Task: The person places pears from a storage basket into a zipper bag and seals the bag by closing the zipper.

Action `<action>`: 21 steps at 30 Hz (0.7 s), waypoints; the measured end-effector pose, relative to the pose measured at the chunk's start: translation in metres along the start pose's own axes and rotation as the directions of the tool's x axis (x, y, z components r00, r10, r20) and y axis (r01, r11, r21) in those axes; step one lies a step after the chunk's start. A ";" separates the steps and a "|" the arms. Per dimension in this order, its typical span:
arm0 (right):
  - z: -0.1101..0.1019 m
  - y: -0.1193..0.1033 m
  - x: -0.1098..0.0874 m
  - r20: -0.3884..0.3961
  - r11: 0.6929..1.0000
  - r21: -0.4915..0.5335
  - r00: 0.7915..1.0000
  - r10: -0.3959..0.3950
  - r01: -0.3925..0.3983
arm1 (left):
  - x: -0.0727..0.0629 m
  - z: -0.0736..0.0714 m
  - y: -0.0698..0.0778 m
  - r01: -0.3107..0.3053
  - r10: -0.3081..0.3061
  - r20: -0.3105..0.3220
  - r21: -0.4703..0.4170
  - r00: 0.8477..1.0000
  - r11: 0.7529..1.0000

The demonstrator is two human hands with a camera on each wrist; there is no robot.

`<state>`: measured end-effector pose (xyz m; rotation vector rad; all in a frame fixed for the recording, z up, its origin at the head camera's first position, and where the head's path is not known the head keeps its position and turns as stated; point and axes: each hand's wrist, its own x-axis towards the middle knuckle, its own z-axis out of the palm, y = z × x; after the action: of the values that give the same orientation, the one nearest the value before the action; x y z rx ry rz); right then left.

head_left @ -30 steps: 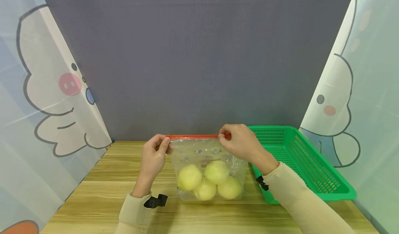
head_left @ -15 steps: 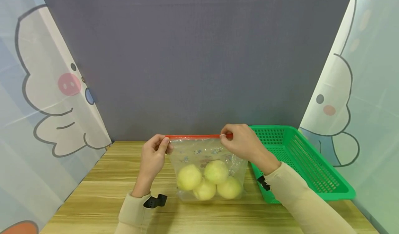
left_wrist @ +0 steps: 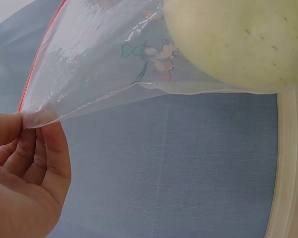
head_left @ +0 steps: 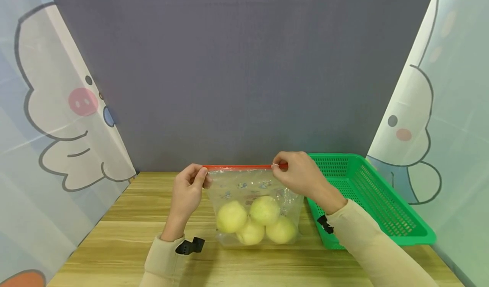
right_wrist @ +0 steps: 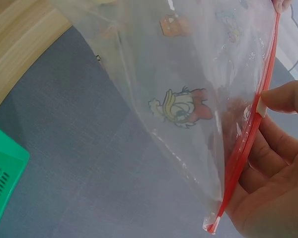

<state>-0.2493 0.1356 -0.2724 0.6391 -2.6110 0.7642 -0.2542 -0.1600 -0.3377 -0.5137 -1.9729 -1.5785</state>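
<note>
In the head view a clear zip bag (head_left: 229,189) with printed cartoon figures stands upright on the table, several round yellow-green fruits (head_left: 265,210) at its bottom. Along its top runs a red zip strip (head_left: 240,167). My left hand (head_left: 187,189) pinches the bag's upper left corner between thumb and fingers, as the left wrist view also shows. Near the strip's right end, my right hand (head_left: 298,174) pinches a small white slider (right_wrist: 261,106) on the zip. The right wrist view shows the bag's corner hanging beyond that hand's fingers.
A green plastic basket (head_left: 386,202) with slotted sides stands to the right, partly behind my right forearm. The wooden table (head_left: 126,236) ends at a dark grey backdrop (head_left: 237,66). Curtains printed with cartoon animals (head_left: 65,108) hang on both sides.
My right hand has slid slightly to the right along the red strip with the white slider. My left hand stays at its corner, and the fruits lie as before.
</note>
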 end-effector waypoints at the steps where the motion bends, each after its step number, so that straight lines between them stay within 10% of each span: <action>1: 0.000 0.001 0.000 0.000 1.000 0.001 1.000 0.000 0.000 | 0.000 0.000 0.000 -0.001 0.001 0.002 -0.002 1.000 1.000; 21: -0.007 0.005 -0.002 -0.003 1.000 -0.003 1.000 0.016 -0.016 | 0.001 -0.001 0.001 -0.009 0.009 0.000 -0.003 1.000 1.000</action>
<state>-0.2486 0.1437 -0.2701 0.6159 -2.6169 0.7658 -0.2542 -0.1607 -0.3367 -0.5232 -1.9660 -1.5764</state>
